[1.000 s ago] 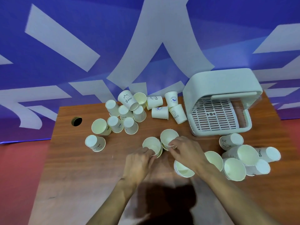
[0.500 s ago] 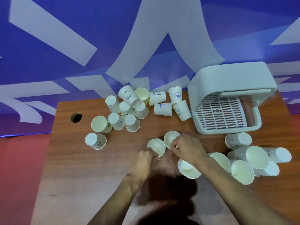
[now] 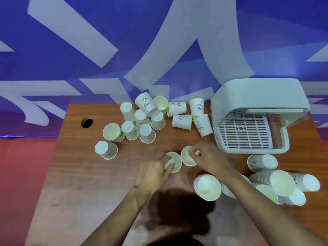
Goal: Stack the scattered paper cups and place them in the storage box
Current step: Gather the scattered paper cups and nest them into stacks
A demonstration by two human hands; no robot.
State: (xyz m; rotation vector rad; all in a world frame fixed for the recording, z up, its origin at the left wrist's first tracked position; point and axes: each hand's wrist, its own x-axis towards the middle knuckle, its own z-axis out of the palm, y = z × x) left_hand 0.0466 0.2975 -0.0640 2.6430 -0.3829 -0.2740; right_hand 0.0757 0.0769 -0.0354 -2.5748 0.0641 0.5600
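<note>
Two white paper cups stand side by side at the middle of the wooden table (image 3: 74,174). My left hand (image 3: 154,172) grips the left cup (image 3: 174,161), fingers curled over its rim. My right hand (image 3: 208,158) pinches the rim of the right cup (image 3: 187,157). Several loose cups (image 3: 145,119) lie scattered at the back, some upside down, some on their sides. The white storage box (image 3: 255,103) stands at the back right with its lid up and a slotted tray inside.
Stacks of cups (image 3: 207,188) lie on their sides at the right, under and beyond my right forearm, with another stack (image 3: 280,181) near the table's right edge. A round cable hole (image 3: 86,122) sits at the back left. A blue patterned wall rises behind.
The view has shifted slightly. Both hands stay on the two middle cups; my left fingers have slid further over the left cup's rim.
</note>
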